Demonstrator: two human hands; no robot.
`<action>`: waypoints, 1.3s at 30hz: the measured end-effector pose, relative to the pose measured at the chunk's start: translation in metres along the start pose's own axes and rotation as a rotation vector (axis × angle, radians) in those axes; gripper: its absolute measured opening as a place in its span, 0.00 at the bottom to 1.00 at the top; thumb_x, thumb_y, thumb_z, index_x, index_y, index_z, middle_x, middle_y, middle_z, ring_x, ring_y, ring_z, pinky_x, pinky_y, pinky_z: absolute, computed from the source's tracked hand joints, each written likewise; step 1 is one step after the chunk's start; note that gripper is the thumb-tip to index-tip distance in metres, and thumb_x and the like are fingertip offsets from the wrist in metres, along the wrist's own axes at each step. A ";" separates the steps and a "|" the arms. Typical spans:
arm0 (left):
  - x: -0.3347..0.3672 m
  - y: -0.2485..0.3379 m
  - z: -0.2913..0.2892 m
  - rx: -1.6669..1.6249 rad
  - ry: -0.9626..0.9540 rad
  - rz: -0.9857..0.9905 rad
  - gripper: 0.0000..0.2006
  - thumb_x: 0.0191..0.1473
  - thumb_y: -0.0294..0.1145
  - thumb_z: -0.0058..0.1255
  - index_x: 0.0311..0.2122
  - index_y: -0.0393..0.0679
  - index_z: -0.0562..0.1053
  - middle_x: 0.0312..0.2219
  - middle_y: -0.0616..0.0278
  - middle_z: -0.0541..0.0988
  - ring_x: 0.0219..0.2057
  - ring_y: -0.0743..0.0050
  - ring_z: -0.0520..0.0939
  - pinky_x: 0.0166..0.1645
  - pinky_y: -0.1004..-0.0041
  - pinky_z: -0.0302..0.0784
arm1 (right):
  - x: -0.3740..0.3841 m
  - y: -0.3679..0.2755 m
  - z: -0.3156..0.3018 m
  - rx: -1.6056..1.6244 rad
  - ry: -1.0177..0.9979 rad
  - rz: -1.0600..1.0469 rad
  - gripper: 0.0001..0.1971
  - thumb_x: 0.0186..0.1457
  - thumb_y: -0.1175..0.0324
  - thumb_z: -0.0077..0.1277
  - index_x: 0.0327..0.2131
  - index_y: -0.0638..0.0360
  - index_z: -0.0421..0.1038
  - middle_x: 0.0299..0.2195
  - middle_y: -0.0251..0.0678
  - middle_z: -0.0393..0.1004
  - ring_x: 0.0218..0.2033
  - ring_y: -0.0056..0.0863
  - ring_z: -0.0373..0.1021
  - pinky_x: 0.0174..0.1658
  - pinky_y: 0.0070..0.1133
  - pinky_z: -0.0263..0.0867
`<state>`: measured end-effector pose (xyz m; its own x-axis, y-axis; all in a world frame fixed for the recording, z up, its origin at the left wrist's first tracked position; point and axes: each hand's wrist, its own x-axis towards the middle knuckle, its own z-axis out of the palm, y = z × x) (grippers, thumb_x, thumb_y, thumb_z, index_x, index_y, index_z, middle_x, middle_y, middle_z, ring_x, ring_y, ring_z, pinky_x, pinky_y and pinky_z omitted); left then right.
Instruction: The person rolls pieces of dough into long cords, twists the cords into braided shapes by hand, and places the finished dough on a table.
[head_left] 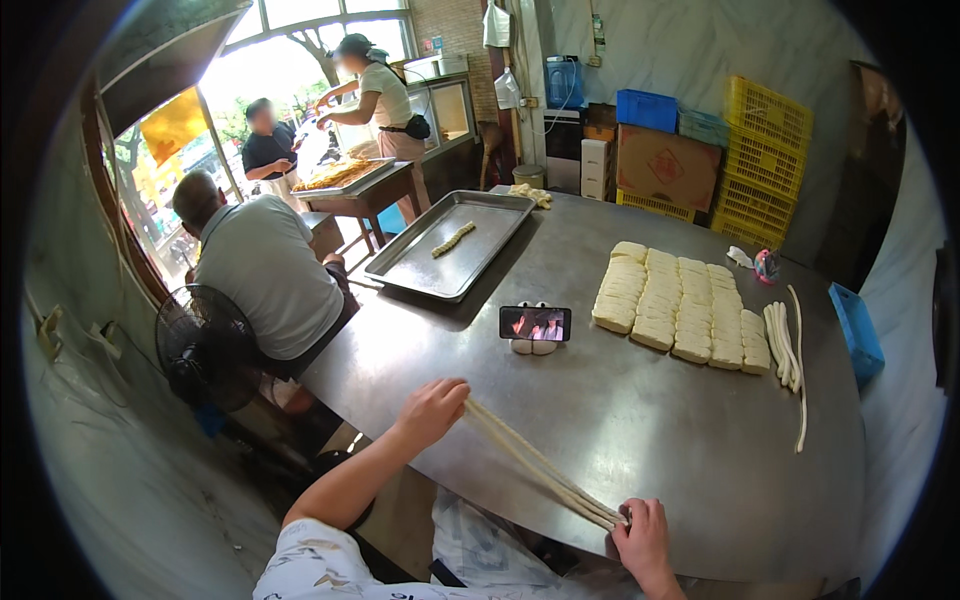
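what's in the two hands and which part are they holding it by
Long dough strands, pulled out between the hands: left hand grips one end, right hand the other.

Head view, recorded by the left one of two wide fisheye cameras worn side by side on the head. The metal table (690, 470) is seen from above its near edge, with the lens directed downward and forward across its top. The left hand (434, 411) and right hand (644, 537) are set close to the camera, low in the field; the window (270, 80) and the yellow crates (765, 140) are seen well beyond. The left wall (130, 460) and right wall (903, 420) are taken in at the margins, where straight edges are bowed.
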<state>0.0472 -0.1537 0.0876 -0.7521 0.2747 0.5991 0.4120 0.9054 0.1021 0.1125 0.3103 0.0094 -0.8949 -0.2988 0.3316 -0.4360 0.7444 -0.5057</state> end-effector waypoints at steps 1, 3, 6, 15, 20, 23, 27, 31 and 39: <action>-0.003 0.012 -0.025 -0.051 -0.043 -0.087 0.10 0.56 0.25 0.63 0.44 0.43 0.80 0.42 0.56 0.84 0.40 0.54 0.87 0.44 0.61 0.84 | 0.000 -0.002 0.002 -0.044 0.011 -0.024 0.06 0.52 0.71 0.60 0.33 0.58 0.73 0.38 0.42 0.71 0.43 0.47 0.70 0.46 0.40 0.71; -0.010 0.028 -0.055 -0.161 -0.134 -0.267 0.10 0.57 0.26 0.63 0.45 0.41 0.80 0.39 0.55 0.85 0.35 0.58 0.88 0.40 0.63 0.84 | 0.003 -0.010 -0.010 -0.121 -0.073 -0.051 0.06 0.52 0.71 0.60 0.33 0.57 0.74 0.37 0.44 0.75 0.43 0.47 0.74 0.43 0.43 0.73; 0.000 0.027 -0.046 -0.447 -0.422 -0.504 0.09 0.58 0.29 0.65 0.43 0.39 0.81 0.29 0.58 0.85 0.28 0.66 0.87 0.36 0.67 0.82 | 0.027 0.022 -0.042 -0.282 -0.123 0.077 0.08 0.52 0.72 0.60 0.37 0.58 0.77 0.32 0.45 0.80 0.37 0.49 0.79 0.40 0.42 0.76; 0.046 0.071 0.153 -0.685 -0.455 -0.589 0.12 0.59 0.37 0.70 0.42 0.40 0.86 0.24 0.61 0.86 0.25 0.79 0.82 0.32 0.70 0.78 | 0.034 0.205 -0.057 -0.547 0.266 0.162 0.22 0.63 0.74 0.46 0.58 0.71 0.77 0.58 0.57 0.78 0.65 0.55 0.69 0.69 0.42 0.65; 0.007 0.015 0.130 -0.861 -0.482 -0.579 0.11 0.63 0.29 0.66 0.48 0.36 0.86 0.41 0.58 0.86 0.37 0.74 0.87 0.46 0.72 0.83 | -0.073 -0.028 0.000 -0.176 -0.337 0.017 0.36 0.64 0.60 0.54 0.68 0.80 0.62 0.72 0.71 0.55 0.77 0.64 0.50 0.76 0.58 0.47; 0.001 -0.010 0.104 -0.852 -0.544 -0.496 0.11 0.63 0.25 0.65 0.49 0.36 0.85 0.42 0.60 0.85 0.42 0.75 0.86 0.50 0.74 0.82 | -0.033 -0.064 0.013 -0.114 -0.057 -0.087 0.34 0.65 0.55 0.60 0.65 0.71 0.66 0.74 0.63 0.55 0.77 0.61 0.51 0.75 0.55 0.51; -0.004 -0.021 0.106 -0.974 -0.520 -0.502 0.11 0.62 0.24 0.64 0.49 0.36 0.86 0.41 0.62 0.86 0.43 0.75 0.86 0.51 0.74 0.81 | -0.010 -0.056 0.046 -0.206 -0.105 -0.293 0.25 0.64 0.54 0.63 0.54 0.64 0.71 0.62 0.57 0.74 0.65 0.55 0.71 0.63 0.45 0.71; -0.020 -0.037 0.105 -0.872 -0.400 -0.512 0.11 0.61 0.24 0.66 0.48 0.37 0.87 0.41 0.63 0.86 0.43 0.75 0.86 0.50 0.73 0.80 | 0.053 -0.014 -0.030 0.080 -0.171 0.072 0.20 0.65 0.59 0.62 0.56 0.51 0.73 0.28 0.46 0.82 0.33 0.41 0.82 0.33 0.38 0.78; -0.017 -0.039 0.108 -0.839 -0.387 -0.622 0.12 0.60 0.19 0.66 0.48 0.35 0.85 0.42 0.65 0.86 0.43 0.78 0.84 0.51 0.75 0.80 | -0.021 -0.088 0.038 -0.061 -0.166 -0.238 0.34 0.65 0.49 0.59 0.61 0.71 0.73 0.66 0.60 0.70 0.71 0.61 0.62 0.76 0.55 0.51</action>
<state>-0.0111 -0.1586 -0.0124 -0.9978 0.0641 -0.0158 0.0151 0.4547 0.8905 0.1664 0.2284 0.0171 -0.7734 -0.5595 0.2978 -0.6338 0.6742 -0.3791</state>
